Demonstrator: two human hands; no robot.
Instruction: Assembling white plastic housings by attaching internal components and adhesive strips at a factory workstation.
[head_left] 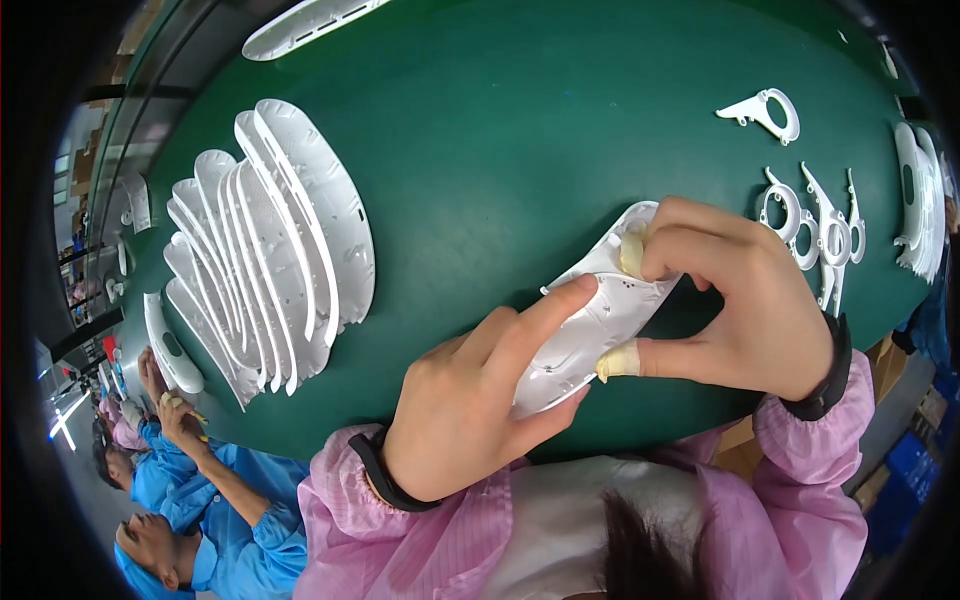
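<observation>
Left fingers (543,327) and right fingers (690,357) both grip a curved white shell (608,318) between them, the right ones hiding part of its far end. Stacked shells (262,265) line the green tabletop (470,180) left of the fingers; ringed brackets (826,212) lie beyond, rightward.

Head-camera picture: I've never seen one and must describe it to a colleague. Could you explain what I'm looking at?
There is no robot here, just a person's left hand and right hand, the right with yellowish covers on its thumb and a finger. The picture comes from a wide fisheye camera worn on the head, looking down, so straight edges bend. Both hands hold a curved white shell over a green table. On the table's left lie overlapping white shells; on its right, white ring-ended parts. Co-workers in blue show at lower left.
</observation>
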